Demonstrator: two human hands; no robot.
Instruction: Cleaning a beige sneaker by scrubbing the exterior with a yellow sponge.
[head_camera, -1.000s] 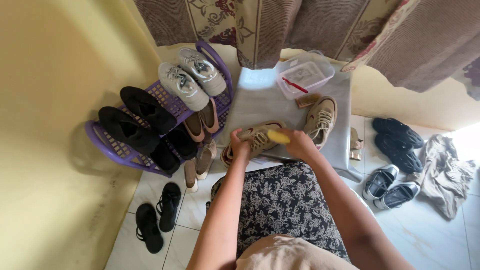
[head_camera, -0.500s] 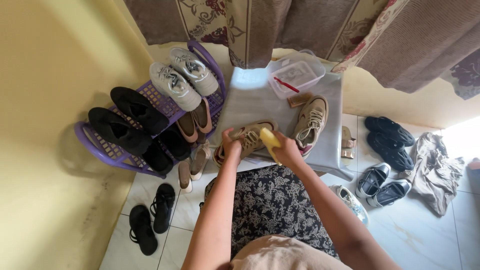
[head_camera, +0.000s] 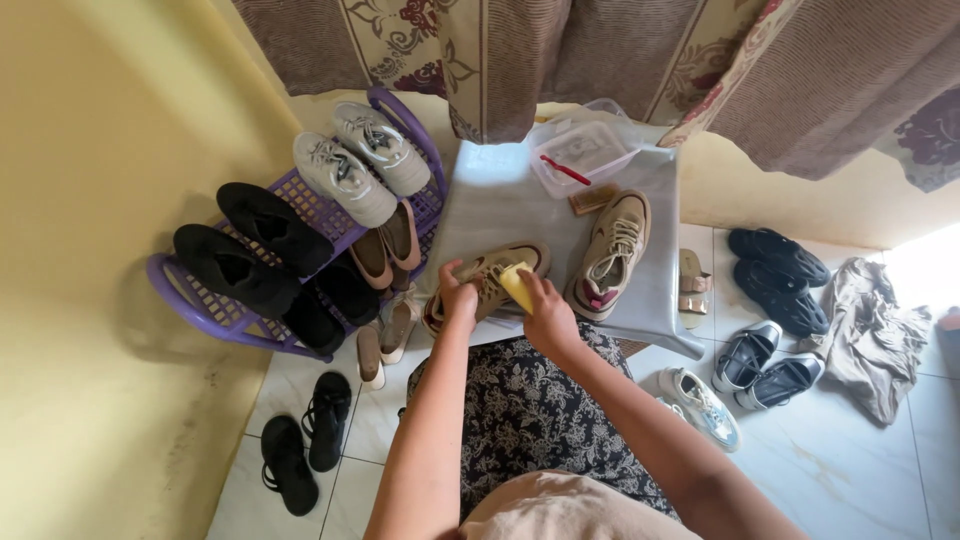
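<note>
A person seated at a low grey plastic table (head_camera: 500, 205) gripped a tan sneaker (head_camera: 487, 283) lying on its side at the near edge, the left hand (head_camera: 458, 297) clenched around its heel end so the shoe stayed put. The right hand (head_camera: 543, 318) was closed on a yellow sponge (head_camera: 516, 285), pressed against the shoe's upper, an arrangement that appeared to let 1 hand brace while the other rubbed. The matching tan sneaker (head_camera: 610, 252) lay just beside it on the table, laces up, within easy reach. Behind it sat a clear plastic tub (head_camera: 582, 155) with a red-handled tool inside, and a small brown brush (head_camera: 593, 199) next to the tub. To the left, a purple shoe rack (head_camera: 190, 305) against the yellow wall carried 2 white trainers (head_camera: 360, 165), black shoes and tan flats, tilted toe-down on its slanted shelves. Black sandals (head_camera: 305, 445) lay on the tiled floor below. On the right, black clogs (head_camera: 775, 270), dark slip-ons and a crumpled cloth (head_camera: 870, 330) lay on the floor beneath patterned curtains (head_camera: 600, 50).
</note>
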